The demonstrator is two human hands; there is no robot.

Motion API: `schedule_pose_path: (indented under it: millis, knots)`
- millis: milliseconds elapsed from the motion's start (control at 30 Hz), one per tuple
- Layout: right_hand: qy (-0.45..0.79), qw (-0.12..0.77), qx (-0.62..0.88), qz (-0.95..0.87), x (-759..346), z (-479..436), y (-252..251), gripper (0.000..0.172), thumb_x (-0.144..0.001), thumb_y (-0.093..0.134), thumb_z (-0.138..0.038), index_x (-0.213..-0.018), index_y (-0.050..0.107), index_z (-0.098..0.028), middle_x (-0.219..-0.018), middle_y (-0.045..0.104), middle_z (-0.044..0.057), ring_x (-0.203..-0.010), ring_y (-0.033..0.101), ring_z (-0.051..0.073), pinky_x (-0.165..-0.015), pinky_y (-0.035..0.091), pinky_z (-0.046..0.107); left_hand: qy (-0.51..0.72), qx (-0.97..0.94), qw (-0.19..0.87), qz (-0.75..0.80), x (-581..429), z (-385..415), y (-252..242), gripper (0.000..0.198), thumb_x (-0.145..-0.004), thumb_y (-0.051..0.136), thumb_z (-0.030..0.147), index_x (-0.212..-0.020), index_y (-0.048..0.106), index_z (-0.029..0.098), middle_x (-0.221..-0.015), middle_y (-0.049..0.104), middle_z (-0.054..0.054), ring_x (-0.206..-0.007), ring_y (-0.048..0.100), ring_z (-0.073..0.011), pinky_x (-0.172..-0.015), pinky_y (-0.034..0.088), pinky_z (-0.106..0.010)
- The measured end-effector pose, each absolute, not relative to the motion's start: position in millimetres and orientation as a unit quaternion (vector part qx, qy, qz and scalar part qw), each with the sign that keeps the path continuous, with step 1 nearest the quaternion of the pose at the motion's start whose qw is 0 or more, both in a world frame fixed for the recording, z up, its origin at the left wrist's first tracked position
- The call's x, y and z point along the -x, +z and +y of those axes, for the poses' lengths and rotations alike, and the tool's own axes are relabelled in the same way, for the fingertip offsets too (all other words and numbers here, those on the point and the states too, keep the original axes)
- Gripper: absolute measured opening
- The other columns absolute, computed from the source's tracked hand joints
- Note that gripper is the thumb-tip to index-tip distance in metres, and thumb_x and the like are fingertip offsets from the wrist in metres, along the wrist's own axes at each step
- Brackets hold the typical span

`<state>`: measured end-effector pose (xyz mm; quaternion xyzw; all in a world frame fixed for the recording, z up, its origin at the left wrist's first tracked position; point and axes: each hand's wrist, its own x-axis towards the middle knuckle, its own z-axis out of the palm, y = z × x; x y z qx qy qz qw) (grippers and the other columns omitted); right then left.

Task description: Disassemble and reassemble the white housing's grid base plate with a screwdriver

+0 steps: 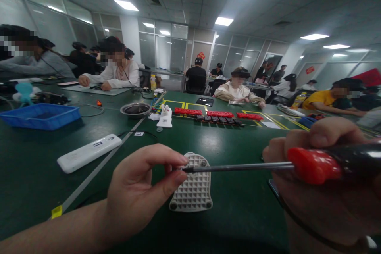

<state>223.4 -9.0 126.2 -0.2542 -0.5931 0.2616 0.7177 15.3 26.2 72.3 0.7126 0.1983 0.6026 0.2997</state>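
My right hand [324,190] is wrapped round the black handle of a screwdriver [244,166], whose collar is red. Its steel shaft lies level and points left. At the tip, the thumb and forefinger of my left hand [143,186] pinch a small screw [178,170], mostly hidden by the fingertips. Behind and below the tip, a light grey plastic base [195,190] lies on the green table with its ribbed grid side up. Dark round spots show at its corners, and the fingers cover part of its left side.
A white power bank [89,152] lies left, with a blue tray [41,117] and a metal bowl [135,110] beyond. A white plastic part [164,117] stands near red trays [220,114] and black trays [217,120]. Several people work around the tables.
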Motion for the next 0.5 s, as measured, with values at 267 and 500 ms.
schedule_pose_path:
  millis: [267, 500]
  knots:
    - [0.319, 0.736, 0.274, -0.53, -222, 3, 122, 0.032, -0.059, 0.07, -0.045, -0.068, 0.052, -0.02, -0.048, 0.034, -0.006, -0.041, 0.035, 0.008, -0.036, 0.029, 0.019, 0.571, -0.748, 0.28, 0.191, -14, 32, 75, 0.031, -0.073, 0.055, 0.009, -0.098, 0.056, 0.028, -0.076, 0.057, 0.001, -0.069, 0.053, -0.0106, -0.064, 0.043, -0.021]
    - [0.34, 0.738, 0.248, -0.528, -229, 14, 119, 0.037, -0.056, 0.071, -0.051, -0.065, 0.054, -0.019, -0.057, 0.039, -0.005, -0.037, 0.034, 0.005, -0.031, 0.027, 0.017, 0.547, -0.724, 0.379, 0.184, -15, 40, 78, 0.038, -0.082, 0.036, 0.048, -0.109, 0.048, 0.024, -0.075, 0.055, 0.0, -0.067, 0.05, -0.0127, -0.062, 0.041, -0.024]
